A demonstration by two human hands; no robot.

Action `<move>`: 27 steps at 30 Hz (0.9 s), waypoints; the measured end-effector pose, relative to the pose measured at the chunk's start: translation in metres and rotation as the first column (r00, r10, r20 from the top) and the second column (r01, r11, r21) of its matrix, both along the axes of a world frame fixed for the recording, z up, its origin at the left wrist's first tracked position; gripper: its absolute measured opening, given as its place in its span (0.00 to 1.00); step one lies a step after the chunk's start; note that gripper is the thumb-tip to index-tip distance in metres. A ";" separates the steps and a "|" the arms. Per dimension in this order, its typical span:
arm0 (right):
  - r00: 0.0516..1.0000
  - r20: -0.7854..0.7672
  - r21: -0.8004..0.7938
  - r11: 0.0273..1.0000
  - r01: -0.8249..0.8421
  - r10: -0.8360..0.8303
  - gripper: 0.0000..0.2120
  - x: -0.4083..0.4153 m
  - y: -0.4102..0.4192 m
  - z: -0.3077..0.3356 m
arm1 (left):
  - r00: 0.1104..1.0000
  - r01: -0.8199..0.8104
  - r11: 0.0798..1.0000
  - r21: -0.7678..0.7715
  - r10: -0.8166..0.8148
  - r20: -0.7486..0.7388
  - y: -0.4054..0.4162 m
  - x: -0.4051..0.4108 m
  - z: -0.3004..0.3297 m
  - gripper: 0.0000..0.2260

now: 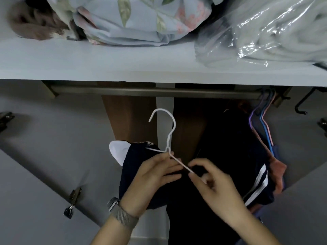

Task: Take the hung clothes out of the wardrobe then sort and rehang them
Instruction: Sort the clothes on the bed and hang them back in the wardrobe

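Observation:
A white wire hanger (169,135) stands hook-up in front of the open wardrobe, below the metal rail (141,91). A dark navy garment with white stripes (134,175) hangs partly on it, a white patch showing at its upper left. My left hand (154,179) grips the garment and the hanger at its neck. My right hand (212,184) pinches the hanger's right arm near its tip. More dark clothes (226,142) hang at the rail's right end on purple, blue and pink hangers (261,117).
The white shelf (106,62) above the rail carries a floral bundle (141,20), a brown furry item (33,23) and a clear plastic bag of white bedding (265,32). Grey wardrobe doors (44,147) stand open on both sides. A black hook (300,106) sits far right.

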State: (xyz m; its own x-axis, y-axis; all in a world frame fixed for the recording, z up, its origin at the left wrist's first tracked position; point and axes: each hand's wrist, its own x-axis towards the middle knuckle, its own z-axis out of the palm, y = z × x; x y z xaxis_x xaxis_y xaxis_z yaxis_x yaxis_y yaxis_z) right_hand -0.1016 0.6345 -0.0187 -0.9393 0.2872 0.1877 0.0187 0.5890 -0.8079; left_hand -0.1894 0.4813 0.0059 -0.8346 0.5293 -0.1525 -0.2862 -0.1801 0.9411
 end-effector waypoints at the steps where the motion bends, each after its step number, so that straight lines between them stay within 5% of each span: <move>1: 0.999 -0.042 -0.044 0.999 0.021 -0.023 0.11 -0.002 0.007 0.006 | 0.976 -0.081 0.990 -0.113 0.055 -0.213 -0.007 0.001 0.001 0.09; 2: 0.997 -0.067 -0.065 0.997 0.028 -0.033 0.11 -0.003 0.013 0.011 | 0.876 -0.254 0.947 -0.199 0.138 -0.462 -0.016 -0.001 0.002 0.08; 4: 0.994 -0.100 -0.091 0.996 0.024 -0.033 0.08 -0.007 0.022 0.021 | 0.525 -0.582 0.777 -0.239 0.135 -0.840 -0.032 -0.015 -0.002 0.14; 6: 0.994 -0.108 -0.087 0.996 0.003 -0.013 0.10 -0.011 0.029 0.029 | 0.333 -0.681 0.677 -0.278 -0.051 -0.941 -0.042 -0.039 -0.015 0.23; 9: 0.993 -0.115 -0.075 0.997 0.004 -0.012 0.12 -0.015 0.036 0.039 | 0.382 -0.678 0.629 -0.381 -0.140 -0.913 -0.045 -0.070 -0.031 0.20; 13: 0.997 -0.078 -0.077 0.997 -0.016 0.010 0.12 -0.012 0.043 0.045 | 0.441 -0.695 0.649 -0.310 0.043 -0.897 -0.043 -0.080 -0.043 0.25; 15: 0.997 -0.047 -0.101 0.993 -0.057 0.053 0.12 -0.010 0.043 0.043 | 0.403 -0.710 0.656 -0.255 0.082 -0.912 -0.038 -0.076 -0.040 0.27; 20: 0.995 0.040 -0.087 0.992 -0.089 0.093 0.11 -0.009 0.043 0.024 | 0.333 -0.541 0.819 -0.193 -0.002 -0.943 -0.035 -0.083 -0.058 0.10; 27: 0.998 0.052 0.279 0.960 0.018 -0.034 0.10 -0.006 0.068 0.011 | 0.266 -0.468 0.861 -0.201 -0.080 -0.961 -0.070 -0.085 -0.085 0.14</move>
